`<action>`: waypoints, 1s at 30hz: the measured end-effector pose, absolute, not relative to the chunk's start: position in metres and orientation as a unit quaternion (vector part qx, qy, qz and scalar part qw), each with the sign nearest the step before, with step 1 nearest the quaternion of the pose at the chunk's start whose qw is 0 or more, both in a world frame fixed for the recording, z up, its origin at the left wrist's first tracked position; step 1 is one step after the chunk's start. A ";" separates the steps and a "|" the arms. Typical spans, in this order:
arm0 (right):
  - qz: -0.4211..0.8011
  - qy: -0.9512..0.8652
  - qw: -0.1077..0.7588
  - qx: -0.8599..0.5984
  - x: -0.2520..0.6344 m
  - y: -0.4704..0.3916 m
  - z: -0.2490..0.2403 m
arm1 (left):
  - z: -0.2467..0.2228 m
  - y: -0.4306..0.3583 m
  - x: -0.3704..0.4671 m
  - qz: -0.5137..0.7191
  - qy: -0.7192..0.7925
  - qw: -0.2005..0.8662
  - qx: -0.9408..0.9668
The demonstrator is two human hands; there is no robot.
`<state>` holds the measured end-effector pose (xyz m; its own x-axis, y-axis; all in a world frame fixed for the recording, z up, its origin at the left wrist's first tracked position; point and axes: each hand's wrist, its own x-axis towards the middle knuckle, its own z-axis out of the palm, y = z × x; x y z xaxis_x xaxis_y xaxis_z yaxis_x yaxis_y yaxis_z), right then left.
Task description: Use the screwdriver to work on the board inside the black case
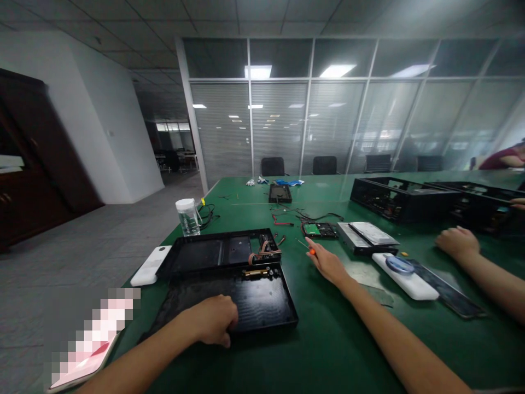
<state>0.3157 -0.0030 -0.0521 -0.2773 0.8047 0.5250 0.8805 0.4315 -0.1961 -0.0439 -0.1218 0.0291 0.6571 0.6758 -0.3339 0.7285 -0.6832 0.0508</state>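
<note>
In the head view, my right hand point(328, 264) is closed around a small screwdriver point(312, 251) with an orange handle, its thin shaft pointing left. My left hand point(214, 319) is curled at the near edge of an open black metal casing point(262, 306); its fingertips are hidden. A brass-coloured cylinder point(256, 273) and small dark parts lie inside this casing. Just behind it is a second black casing section point(209, 251) with a bundle of wires point(262, 254). A hard drive with a green circuit board point(314, 230) lies beyond my right hand.
A silver-topped drive unit point(365, 236), a white power bank point(406, 276) and a dark phone point(447, 290) lie right. A co-worker's hand point(457, 242) rests nearby. Black computer cases point(402, 200) stand behind. A clear bottle point(188, 218) and white device point(151, 266) are left.
</note>
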 end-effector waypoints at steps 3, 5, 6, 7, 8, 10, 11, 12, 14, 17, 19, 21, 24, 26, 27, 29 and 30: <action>-0.006 -0.783 0.299 -0.545 0.297 -0.004 -0.052 | 0.031 -0.089 -0.027 -0.169 0.371 0.174 0.897; 0.029 -0.778 0.291 -0.556 0.288 -0.006 -0.053 | 0.029 -0.062 -0.011 -0.098 0.324 0.187 0.922; 0.042 -0.777 0.287 -0.558 0.286 -0.006 -0.053 | 0.026 -0.049 -0.003 -0.039 0.310 0.141 0.939; 0.052 -0.776 0.286 -0.559 0.286 -0.007 -0.054 | 0.020 -0.037 0.004 0.017 0.297 0.076 0.952; 0.060 -0.774 0.287 -0.561 0.288 -0.007 -0.055 | 0.013 -0.026 0.010 0.049 0.285 0.020 0.957; 0.075 -0.763 0.297 -0.569 0.296 -0.005 -0.057 | -0.003 -0.011 0.016 0.074 0.254 -0.055 0.963; 0.082 -0.755 0.305 -0.574 0.301 -0.003 -0.058 | -0.011 -0.006 0.017 0.084 0.239 -0.079 0.964; 0.090 -0.747 0.314 -0.579 0.306 -0.002 -0.059 | -0.018 -0.004 0.016 0.093 0.224 -0.098 0.965; 0.104 -0.733 0.335 -0.583 0.314 0.003 -0.061 | -0.027 -0.003 0.012 0.111 0.191 -0.132 0.966; 0.120 -0.725 0.354 -0.578 0.318 0.008 -0.064 | -0.029 -0.007 0.010 0.105 0.134 -0.176 0.970; 0.128 -0.730 0.352 -0.572 0.315 0.008 -0.065 | -0.027 -0.009 0.011 0.093 0.109 -0.197 0.970; 0.133 -0.734 0.348 -0.567 0.311 0.006 -0.064 | -0.024 -0.010 0.014 0.087 0.105 -0.213 0.968; 0.131 -0.732 0.356 -0.566 0.306 0.002 -0.060 | -0.020 -0.011 0.016 0.085 0.117 -0.222 0.964; 0.124 -0.728 0.365 -0.567 0.305 0.000 -0.058 | -0.018 -0.012 0.017 0.089 0.123 -0.218 0.964; 0.123 -0.726 0.369 -0.567 0.305 -0.001 -0.057 | -0.018 -0.013 0.016 0.093 0.128 -0.214 0.964; 0.128 -0.723 0.373 -0.567 0.305 -0.001 -0.056 | -0.019 -0.015 0.017 0.102 0.139 -0.196 0.965; 0.133 -0.721 0.376 -0.566 0.306 -0.001 -0.055 | -0.020 -0.017 0.017 0.105 0.146 -0.179 0.967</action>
<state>0.3055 -0.0014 -0.0555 -0.0761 0.9169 0.3919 0.7177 0.3232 -0.6168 0.0170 -0.0165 -0.0203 0.9357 0.2440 0.2546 0.3191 -0.8932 -0.3168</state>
